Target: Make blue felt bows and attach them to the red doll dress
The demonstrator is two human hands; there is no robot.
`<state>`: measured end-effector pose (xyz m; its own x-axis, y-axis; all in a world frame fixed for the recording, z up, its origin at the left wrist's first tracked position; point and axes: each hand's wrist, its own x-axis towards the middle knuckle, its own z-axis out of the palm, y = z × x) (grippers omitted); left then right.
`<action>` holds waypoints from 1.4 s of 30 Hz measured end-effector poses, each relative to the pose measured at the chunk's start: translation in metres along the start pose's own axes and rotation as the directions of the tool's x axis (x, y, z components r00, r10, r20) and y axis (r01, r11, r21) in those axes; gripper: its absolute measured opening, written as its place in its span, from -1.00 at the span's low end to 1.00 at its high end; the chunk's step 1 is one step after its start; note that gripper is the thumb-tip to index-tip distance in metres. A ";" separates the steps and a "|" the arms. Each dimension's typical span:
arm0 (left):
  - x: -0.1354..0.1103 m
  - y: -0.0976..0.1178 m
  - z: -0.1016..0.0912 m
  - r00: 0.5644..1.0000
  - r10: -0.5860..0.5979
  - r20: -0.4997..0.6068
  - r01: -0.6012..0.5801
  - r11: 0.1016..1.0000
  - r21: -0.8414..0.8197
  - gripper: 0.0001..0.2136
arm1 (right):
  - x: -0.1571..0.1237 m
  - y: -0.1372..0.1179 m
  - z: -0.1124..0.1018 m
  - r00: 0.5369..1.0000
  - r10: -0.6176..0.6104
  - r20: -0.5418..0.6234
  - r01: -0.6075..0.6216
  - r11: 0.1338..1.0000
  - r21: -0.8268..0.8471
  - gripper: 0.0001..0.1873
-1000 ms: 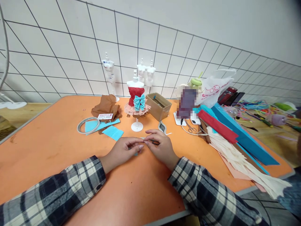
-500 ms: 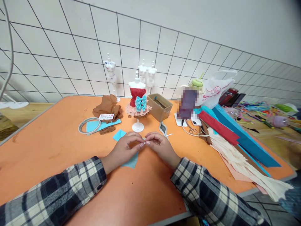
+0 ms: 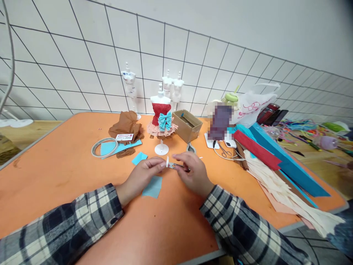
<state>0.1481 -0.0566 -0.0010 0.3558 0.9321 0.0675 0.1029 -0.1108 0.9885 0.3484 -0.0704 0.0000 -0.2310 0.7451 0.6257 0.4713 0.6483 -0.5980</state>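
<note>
My left hand [image 3: 146,171] pinches a short, narrow white strip [image 3: 167,161] between thumb and fingertips. Close beside it, my right hand [image 3: 194,173] holds a small tool with a silvery metal end [image 3: 171,165] and a dark part. Its kind is partly covered by the fingers, and the metal end meets or nearly meets the strip. Below my left hand lies a light blue square of paper or cloth [image 3: 152,187], and a smaller blue piece [image 3: 139,158] is just beyond. Past the hands stands a small white dress form [image 3: 160,98] in a red bodice, pink frilled skirt and blue bow.
A tape roll [image 3: 94,148], brown crumpled material [image 3: 125,125] and a cardboard box [image 3: 190,129] stand toward the back. A grey object [image 3: 191,148] lies beyond my right hand. Scissors [image 3: 226,152], a cable and coloured strips [image 3: 259,151] lie at right.
My fingertips were together over something tiny. Now they are slightly apart, the white strip shows upright in my left hand, and the metal-ended tool shows in my right.
</note>
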 end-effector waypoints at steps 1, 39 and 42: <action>0.001 -0.001 -0.001 0.998 -0.058 -0.008 0.057 0.995 -0.081 -0.73 | -0.001 -0.003 0.000 0.994 -0.102 0.050 0.106 0.990 -0.088 -0.70; -0.001 -0.007 0.008 0.984 -0.022 0.179 -0.015 0.980 0.199 -0.70 | -0.001 0.006 0.016 0.937 0.339 -0.085 -0.340 0.940 0.008 -0.95; -0.001 -0.006 0.009 0.990 -0.003 0.143 -0.029 0.975 0.219 -0.69 | -0.003 -0.001 0.019 0.957 0.289 -0.027 -0.289 0.957 -0.015 -0.90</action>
<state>0.1552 -0.0600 -0.0081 0.4846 0.8736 0.0447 0.2934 -0.2105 0.9325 0.3323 -0.0701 -0.0115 -0.0619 0.8959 0.4399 0.5307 0.4028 -0.7457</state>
